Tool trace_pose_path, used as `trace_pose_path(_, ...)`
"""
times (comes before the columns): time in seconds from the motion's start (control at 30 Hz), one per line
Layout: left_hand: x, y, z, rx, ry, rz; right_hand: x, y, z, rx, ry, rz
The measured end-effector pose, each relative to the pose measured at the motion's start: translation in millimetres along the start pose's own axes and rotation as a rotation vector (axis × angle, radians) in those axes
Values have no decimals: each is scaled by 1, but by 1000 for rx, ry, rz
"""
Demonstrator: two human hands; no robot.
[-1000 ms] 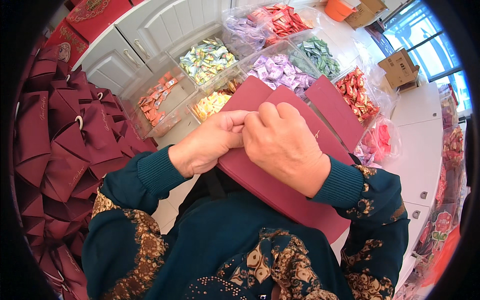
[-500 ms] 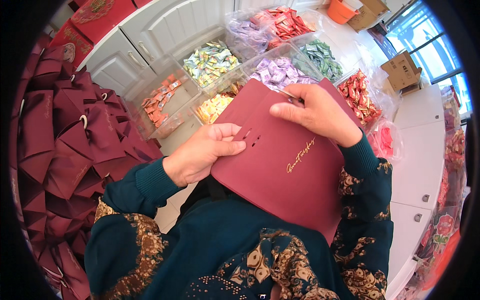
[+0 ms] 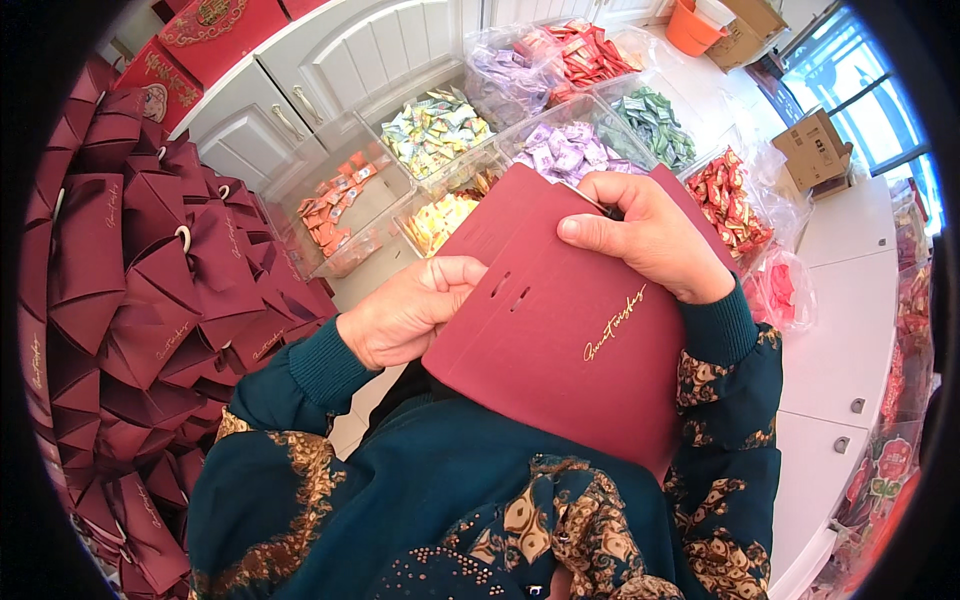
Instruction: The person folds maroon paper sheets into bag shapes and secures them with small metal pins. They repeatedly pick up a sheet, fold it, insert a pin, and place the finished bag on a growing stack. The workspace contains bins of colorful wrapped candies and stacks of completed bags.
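Observation:
A burgundy flat cardboard gift box (image 3: 560,330), with slots near its left side and gold script on its face, lies tilted in front of my torso. Around its upper edge my right hand (image 3: 650,235) is closed, thumb on the front face and fingers partly hidden behind. My left hand (image 3: 412,308) is closed at the left edge, its fingertips tucked behind the cardboard. Whether the cardboard is one sheet or several cannot be made out.
Many folded burgundy gift boxes (image 3: 150,320) with white handles are heaped at the left. Beyond my hands stand clear plastic bins (image 3: 290,190) of wrapped sweets in several colours. White cabinets (image 3: 845,320) run along the right; cardboard boxes (image 3: 812,148) and an orange bucket (image 3: 692,30) are farther back.
My left thumb has left the front face of the cardboard, and the fingers have slid behind its left edge. The right hand keeps its hold. The view has shifted slightly.

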State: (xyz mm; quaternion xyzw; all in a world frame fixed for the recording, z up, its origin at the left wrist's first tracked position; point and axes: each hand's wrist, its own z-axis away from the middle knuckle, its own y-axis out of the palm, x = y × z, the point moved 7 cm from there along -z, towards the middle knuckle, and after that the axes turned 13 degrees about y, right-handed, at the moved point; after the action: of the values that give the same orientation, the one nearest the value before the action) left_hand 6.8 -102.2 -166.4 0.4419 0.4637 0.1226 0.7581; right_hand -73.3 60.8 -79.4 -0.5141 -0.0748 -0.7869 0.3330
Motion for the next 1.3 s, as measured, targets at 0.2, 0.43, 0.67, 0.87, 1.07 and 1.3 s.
trace_pose_path(0.2, -5, 3, 5, -87, 110, -195, 6, 2, 3, -2, -52, 0)
trace_pose_path(0.43, -13, -2, 30, -104, 99, -270, 5, -9, 10, -48, -55, -38)
trace_pose_path(0.67, -58, 7, 74, 67, 108, -1590, -1, -8, 3, -28, -44, -2)
trace_pose_path(0.87, -86, 4, 59, -273, 318, -1229, 25, -16, 19, -162, -246, 302)
trace_pose_path(1.07, -63, 93, -15, 166, 61, -612, 101, -95, 89, -573, -540, 396)
trace_pose_path(1.3, -96, 190, -124, 567, 135, 1, 141, -45, 151, -1079, -1136, 1448)
